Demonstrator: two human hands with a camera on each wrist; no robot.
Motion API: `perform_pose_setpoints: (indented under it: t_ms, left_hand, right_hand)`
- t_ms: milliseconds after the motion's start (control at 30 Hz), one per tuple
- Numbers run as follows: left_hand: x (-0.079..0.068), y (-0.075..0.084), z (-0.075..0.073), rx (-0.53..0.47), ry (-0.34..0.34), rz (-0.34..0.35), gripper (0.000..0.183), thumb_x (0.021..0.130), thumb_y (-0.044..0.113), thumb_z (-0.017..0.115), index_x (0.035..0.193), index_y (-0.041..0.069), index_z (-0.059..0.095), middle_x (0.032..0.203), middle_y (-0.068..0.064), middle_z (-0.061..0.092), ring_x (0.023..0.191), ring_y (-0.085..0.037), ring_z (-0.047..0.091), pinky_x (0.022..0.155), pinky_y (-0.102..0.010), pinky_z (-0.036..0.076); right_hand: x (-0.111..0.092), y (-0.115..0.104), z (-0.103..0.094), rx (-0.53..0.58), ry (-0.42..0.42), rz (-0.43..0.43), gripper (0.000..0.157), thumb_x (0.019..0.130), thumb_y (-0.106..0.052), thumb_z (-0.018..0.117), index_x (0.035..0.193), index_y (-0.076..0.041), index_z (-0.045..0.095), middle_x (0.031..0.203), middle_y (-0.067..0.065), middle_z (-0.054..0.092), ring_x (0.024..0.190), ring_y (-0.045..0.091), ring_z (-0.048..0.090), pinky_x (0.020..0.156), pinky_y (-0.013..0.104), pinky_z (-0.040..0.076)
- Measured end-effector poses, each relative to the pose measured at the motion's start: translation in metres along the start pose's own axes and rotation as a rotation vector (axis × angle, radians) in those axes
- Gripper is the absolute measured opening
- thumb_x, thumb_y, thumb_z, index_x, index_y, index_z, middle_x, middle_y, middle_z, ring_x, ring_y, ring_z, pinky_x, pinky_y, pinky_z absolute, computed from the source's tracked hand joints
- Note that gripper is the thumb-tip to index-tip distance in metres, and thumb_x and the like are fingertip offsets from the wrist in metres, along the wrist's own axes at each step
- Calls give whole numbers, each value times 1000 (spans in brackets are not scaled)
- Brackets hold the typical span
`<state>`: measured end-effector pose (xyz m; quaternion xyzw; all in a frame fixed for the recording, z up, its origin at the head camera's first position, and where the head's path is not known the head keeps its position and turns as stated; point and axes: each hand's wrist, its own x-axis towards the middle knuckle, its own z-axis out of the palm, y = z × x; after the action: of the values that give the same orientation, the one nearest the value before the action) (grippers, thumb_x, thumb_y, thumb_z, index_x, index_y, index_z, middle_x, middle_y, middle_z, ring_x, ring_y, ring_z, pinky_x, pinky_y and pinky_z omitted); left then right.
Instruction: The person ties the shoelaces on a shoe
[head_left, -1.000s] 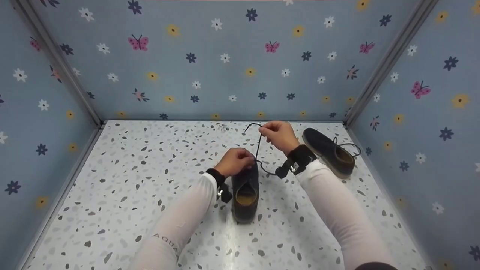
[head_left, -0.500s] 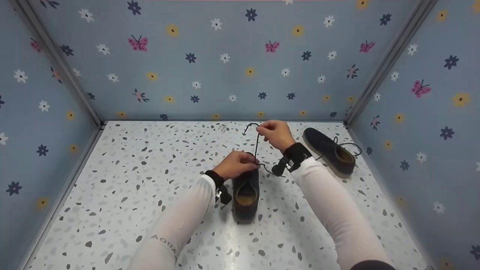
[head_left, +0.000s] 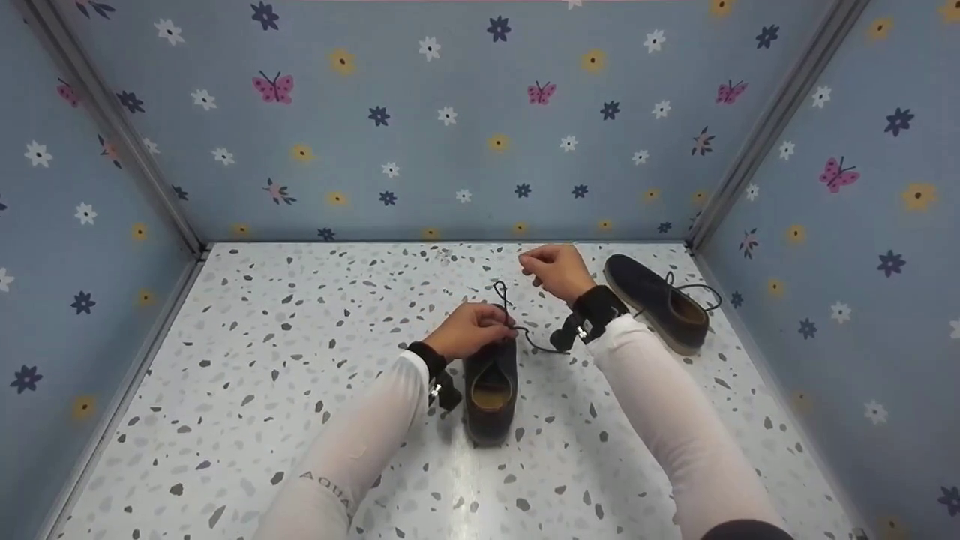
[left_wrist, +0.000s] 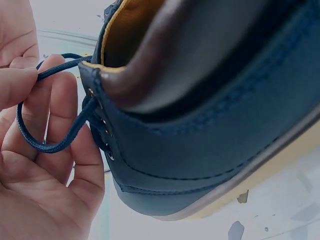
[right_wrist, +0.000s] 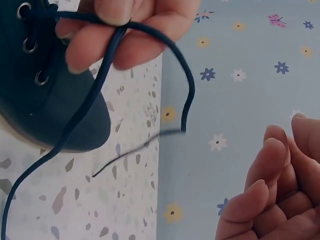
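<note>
A dark navy lace-up shoe (head_left: 491, 427) stands on the floor in the head view, its toe pointing away. My left hand (head_left: 468, 331) is over its front and pinches the dark blue shoelace (left_wrist: 50, 148) between thumb and fingers, just off the eyelets. Beyond the pinch, in the right wrist view, a length of the shoelace (right_wrist: 190, 90) arcs out, its blurred tip bent back. The other end hangs down on the shoe's right side. My right hand (head_left: 559, 271) is up to the right with loosely curled fingers, thumb apart from the index, holding nothing.
A second dark shoe (head_left: 654, 300) lies at the back right, its lace tied with a loop. Speckled white flooring (head_left: 247, 375) is enclosed by blue panels (head_left: 450, 90) patterned with flowers and butterflies, one behind and one on each side.
The right hand has let go of the lace it held up, and that end has dropped into a small bent loop above the left hand. The left hand has moved slightly onto the lace's base.
</note>
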<state>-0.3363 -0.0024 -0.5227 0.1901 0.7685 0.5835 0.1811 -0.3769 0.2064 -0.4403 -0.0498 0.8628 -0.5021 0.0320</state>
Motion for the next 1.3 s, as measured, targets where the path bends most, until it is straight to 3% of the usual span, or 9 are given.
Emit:
perform_pose_setpoints:
  t_ms: [133,367,633,1067,1300]
  left_hand:
    - [0,-1,0,-2,5,-9,28,99,16,68,122,1,72,112,-8,81,104,-15,77,87,-24,57]
    - [-2,0,0,-16,22,-23,19,99,14,68,116,6,74,112,-10,81,102,-16,78,90,-28,60]
    - [-3,2,0,-38,12,-9,18,100,11,67,115,2,72,112,-14,80,102,-18,78,84,-26,60]
    - [-4,1,-1,-44,21,-33,16,99,13,68,113,5,73,110,-10,81,96,-14,78,81,-24,59]
    - [-4,0,-3,-35,25,-45,16,100,14,67,113,7,74,109,-8,82,87,-9,74,78,-22,57]
  right_hand:
    - [-1,11,-5,-9,-9,15,28,102,-28,68,117,-6,77,94,3,74,70,11,64,60,20,49]
    - [-9,39,-20,-67,-30,22,28,104,-28,65,117,-6,77,94,4,73,73,12,64,61,21,49]
    - [-22,75,-28,-184,-77,2,26,105,-22,62,117,-5,77,96,12,75,71,10,64,66,23,52]
    - [-40,102,-13,-285,-193,-54,22,99,-12,67,116,0,76,88,12,76,66,7,60,63,23,49]
    - [-45,106,1,-369,-254,-148,26,93,-10,74,118,-2,75,85,12,75,68,5,57,66,25,48]
